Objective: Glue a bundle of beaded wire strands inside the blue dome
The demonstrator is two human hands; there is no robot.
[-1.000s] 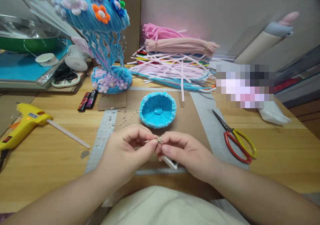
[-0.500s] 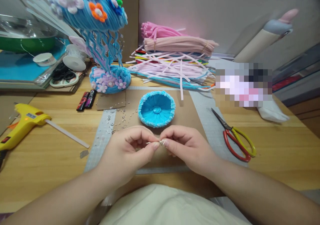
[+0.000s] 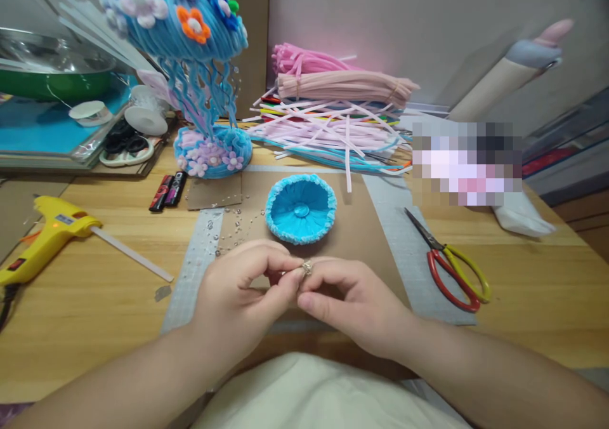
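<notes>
Between the thumb and index finger of my left hand (image 3: 242, 292) is a small shiny beaded piece (image 3: 307, 267), silvery gold and too tiny to make out fully. My right hand (image 3: 356, 302) is right beside it, its index finger against the piece and its thumb lower down, fingers curled; whatever lies between them is hidden. Just beyond my hands a blue fuzzy-rimmed bowl shape (image 3: 301, 210) lies with its hollow side up, a round disc at its centre. Loose clear beads (image 3: 210, 224) are scattered to its left on the brown board (image 3: 366, 226).
At left lies a yellow glue gun (image 3: 59, 226) with a glue stick in it. Scissors (image 3: 447, 257) with red and yellow handles lie at right. A blue jellyfish-shaped craft (image 3: 190, 42) with flowers stands at back left, near bundled pipe cleaners (image 3: 342, 86). Spools (image 3: 145, 119) stand far left.
My right thumb has slid down off the beaded piece, and the right index finger has straightened beside it. My left hand keeps its pinch. The whole view has shifted slightly.
</notes>
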